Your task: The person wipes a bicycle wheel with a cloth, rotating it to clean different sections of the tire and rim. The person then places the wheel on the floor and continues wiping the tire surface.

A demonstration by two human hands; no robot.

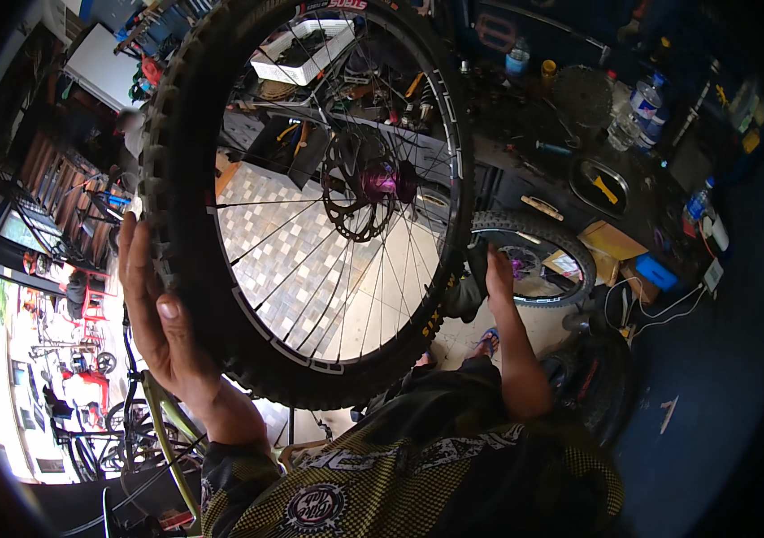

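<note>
A large bicycle wheel (247, 296) with a knobby black tyre, thin spokes and pale rim decals stands upright before me. At its centre sit a purple hub (384, 182) and a disc brake rotor (346, 208). My left hand (162, 323) lies against the tyre's left side, its fingers stretched out and thumb apart. On the other side my right hand (497, 276) is closed around a dark, rag-like bundle (465, 298) beside the tyre. Part of that bundle is hidden, and I cannot tell its exact kind.
Behind the wheel runs a dark workbench (525, 166) with bottles (642, 112), a white basket (306, 54) and a yellow-handled tool (604, 188). A second wheel (579, 260) rests at the right, near cardboard and cables. Bicycles (144, 421) stand at the left.
</note>
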